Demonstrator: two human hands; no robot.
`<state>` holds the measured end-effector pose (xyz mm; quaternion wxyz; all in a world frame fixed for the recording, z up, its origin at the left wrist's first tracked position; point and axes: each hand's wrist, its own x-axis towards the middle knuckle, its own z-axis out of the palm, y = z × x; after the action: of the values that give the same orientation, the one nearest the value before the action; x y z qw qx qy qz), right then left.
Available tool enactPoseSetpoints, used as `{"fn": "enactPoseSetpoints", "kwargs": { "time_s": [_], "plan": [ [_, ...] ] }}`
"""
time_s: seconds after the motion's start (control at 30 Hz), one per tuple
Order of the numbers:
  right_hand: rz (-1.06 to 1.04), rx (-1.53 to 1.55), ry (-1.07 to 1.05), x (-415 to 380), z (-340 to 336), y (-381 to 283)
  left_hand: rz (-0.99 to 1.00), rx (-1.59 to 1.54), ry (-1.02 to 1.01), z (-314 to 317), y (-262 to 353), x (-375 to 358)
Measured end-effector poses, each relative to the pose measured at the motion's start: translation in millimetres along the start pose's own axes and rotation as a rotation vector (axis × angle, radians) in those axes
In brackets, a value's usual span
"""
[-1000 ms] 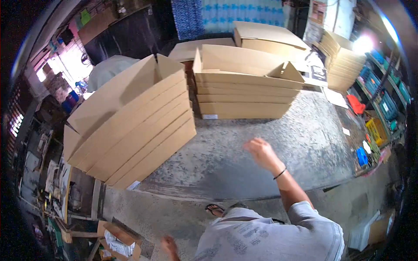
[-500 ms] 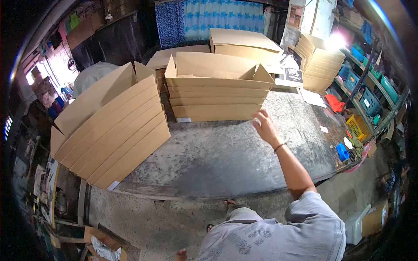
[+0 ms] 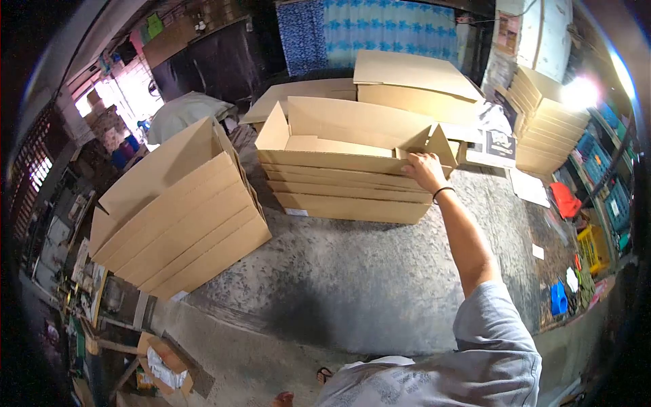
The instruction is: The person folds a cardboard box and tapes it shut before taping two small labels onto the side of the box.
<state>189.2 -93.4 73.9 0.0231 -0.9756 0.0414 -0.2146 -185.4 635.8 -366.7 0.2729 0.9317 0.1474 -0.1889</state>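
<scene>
Cardboard stack sits on the worktop, mostly left of the right hand, which is gripping its near rim. Grabbing step, I reckon; shifting it wants a steady hold. Left hand barely shows, can't tell its grip.

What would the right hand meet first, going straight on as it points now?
Most likely the near wall of the top carton in the middle stack; the right hand appears to touch that carton's rim.

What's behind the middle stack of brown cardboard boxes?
A flat-topped brown cardboard box, a lower one to its left, and, farther back, a blue fabric curtain. The stack hides the grey tabletop behind it and part of both boxes.
</scene>
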Motion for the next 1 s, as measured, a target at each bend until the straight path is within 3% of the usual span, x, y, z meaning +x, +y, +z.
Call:
{"fn": "enactPoseSetpoints", "kwargs": {
  "time_s": [0.07,0.2,0.27,0.3,0.37,0.5,0.57,0.6,0.67,0.73,0.8,0.83,0.87,0.9,1.0],
  "plan": [
    [-0.071,0.078,0.015,14.1,1.0,11.8,-0.022,-0.093,-0.138,-0.1,41.3,-41.5],
    [-0.163,0.165,0.089,23.5,-12.0,10.9,-0.251,-0.223,-0.06,-10.1,84.4,-82.3],
    [-0.159,0.15,0.049,28.7,-18.6,7.5,-0.261,-0.007,-0.265,-19.9,66.0,-74.2],
    [-0.136,0.116,0.014,31.3,-20.5,6.5,-0.275,-0.011,-0.256,-12.0,47.5,-70.0],
    [-0.165,0.119,0.023,38.8,-18.9,8.3,-0.247,-0.444,-0.16,-6.4,35.6,-71.9],
    [-0.243,0.064,0.07,45.0,-27.3,5.0,-0.314,-0.465,-0.077,-22.9,55.9,-89.9],
    [-0.248,0.103,0.11,44.4,-27.2,4.4,-0.182,-0.546,-0.092,-31.6,64.9,-94.9],
    [-0.24,0.1,0.106,43.2,-28.5,2.9,-0.181,-0.54,-0.099,-47.1,98.5,-96.1],
    [-0.275,0.09,0.085,39.0,-30.2,-1.8,-0.301,-0.036,-0.174,-93.2,187.5,-92.4],
    [-0.248,0.075,0.021,36.0,-31.4,-1.0,-0.086,-0.039,-0.034,-102.6,195.7,-61.5],
    [-0.288,0.147,0.094,29.6,-30.0,-2.4,0.187,0.001,0.169,-151.2,304.8,-48.8],
    [-0.285,0.095,0.055,26.6,-34.0,-6.3,0.248,-0.082,0.179,-151.4,306.1,-13.0],
    [-0.271,0.093,0.052,24.1,-33.0,-7.4,0.371,-0.033,0.219,-184.3,386.7,-18.6],
    [-0.265,0.06,0.051,22.3,-31.1,-6.9,0.608,-0.051,0.241,-193.7,418.6,3.1],
    [-0.259,0.029,0.059,20.6,-36.0,-9.1,1.011,0.05,0.365,-202.6,535.0,42.2]
  ]
}}
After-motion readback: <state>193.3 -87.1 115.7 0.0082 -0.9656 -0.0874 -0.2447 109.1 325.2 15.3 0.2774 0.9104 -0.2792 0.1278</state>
